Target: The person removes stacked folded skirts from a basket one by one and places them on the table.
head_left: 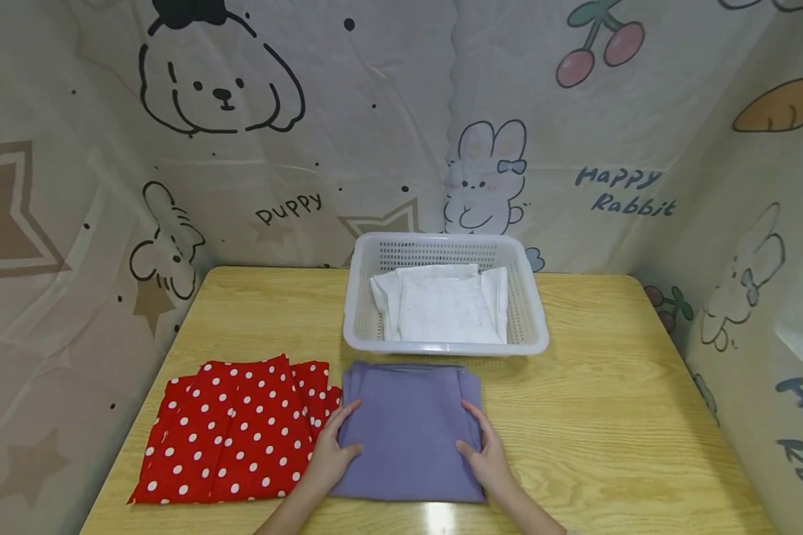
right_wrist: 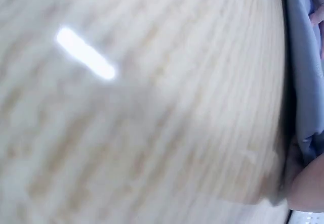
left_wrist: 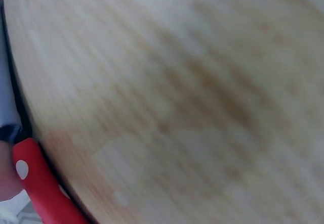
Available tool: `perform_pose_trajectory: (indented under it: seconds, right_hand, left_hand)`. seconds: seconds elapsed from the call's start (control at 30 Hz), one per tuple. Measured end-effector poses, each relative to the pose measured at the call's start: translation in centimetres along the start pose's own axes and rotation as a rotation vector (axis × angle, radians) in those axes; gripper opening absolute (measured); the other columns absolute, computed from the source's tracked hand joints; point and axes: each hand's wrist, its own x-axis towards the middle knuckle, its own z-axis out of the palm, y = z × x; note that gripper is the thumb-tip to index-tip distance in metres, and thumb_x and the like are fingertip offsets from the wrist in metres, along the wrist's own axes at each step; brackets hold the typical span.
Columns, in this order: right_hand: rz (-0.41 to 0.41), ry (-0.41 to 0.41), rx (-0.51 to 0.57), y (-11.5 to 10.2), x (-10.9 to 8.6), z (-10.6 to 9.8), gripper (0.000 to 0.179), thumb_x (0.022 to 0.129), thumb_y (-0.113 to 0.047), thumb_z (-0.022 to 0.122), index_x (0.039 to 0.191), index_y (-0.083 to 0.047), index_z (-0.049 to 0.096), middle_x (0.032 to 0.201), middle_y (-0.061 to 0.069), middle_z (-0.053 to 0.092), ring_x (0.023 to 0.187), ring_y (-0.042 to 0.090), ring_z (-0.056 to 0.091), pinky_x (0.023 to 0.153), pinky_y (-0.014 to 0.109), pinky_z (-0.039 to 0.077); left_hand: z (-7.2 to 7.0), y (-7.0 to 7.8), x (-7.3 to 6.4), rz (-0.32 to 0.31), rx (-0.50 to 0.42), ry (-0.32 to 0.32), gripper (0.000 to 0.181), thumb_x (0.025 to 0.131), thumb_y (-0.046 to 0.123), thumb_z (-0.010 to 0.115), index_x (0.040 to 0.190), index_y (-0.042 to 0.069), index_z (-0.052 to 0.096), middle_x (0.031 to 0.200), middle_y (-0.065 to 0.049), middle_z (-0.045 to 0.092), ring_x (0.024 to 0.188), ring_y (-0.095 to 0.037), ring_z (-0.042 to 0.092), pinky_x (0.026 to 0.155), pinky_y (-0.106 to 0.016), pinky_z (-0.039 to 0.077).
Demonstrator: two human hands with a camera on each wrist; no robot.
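Observation:
In the head view, a folded purple cloth (head_left: pixel 408 438) lies on the table in front of the basket. My left hand (head_left: pixel 330 453) grips its left side, thumb on top and fingers at the edge. On the opposite side, my right hand (head_left: pixel 491 461) holds the right edge with the thumb on top. The right wrist view shows the purple cloth's edge (right_wrist: pixel 308 72) with part of a hand (right_wrist: pixel 309 188) against it. Whether the cloth is something to wear is not visible. Red polka-dot fabric (head_left: pixel 234 431), folded, lies beside the left hand.
Behind the purple cloth stands a white perforated plastic basket (head_left: pixel 441 348) with folded white cloth (head_left: pixel 444 305) inside. The wooden table (head_left: pixel 608 394) extends to the right. A printed fabric curtain (head_left: pixel 374 163) encloses the back and sides.

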Motion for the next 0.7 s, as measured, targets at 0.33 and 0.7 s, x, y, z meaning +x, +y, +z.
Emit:
perform_pose_trajectory:
  seconds: [0.33,0.7]
  right_hand:
    - [-0.016,-0.084,-0.478,-2.1,1.0,-1.1,0.063,0.07,-0.001,0.07,0.127,0.001,0.044,0.115,0.03,0.05,0.107,0.047,0.048,0.089,0.059,0.039]
    - [0.096,-0.264,-0.621,-5.1,1.7,-3.0,0.057,0.08,-0.015,0.068,0.13,-0.001,0.045,0.119,0.029,0.051,0.108,0.045,0.05,0.085,0.054,0.045]
  left_hand:
    - [0.3,0.9,0.4,-0.031,0.164,0.007,0.066,0.067,-0.006,0.067,0.13,0.002,0.048,0.126,-0.022,0.043,0.118,-0.042,0.039,0.095,-0.059,0.032]
    - [-0.6,3.1,0.4,-0.037,0.29,-0.072,0.058,0.075,0.002,0.065,0.13,0.001,0.045,0.124,-0.026,0.035,0.113,-0.043,0.039,0.09,-0.061,0.036]
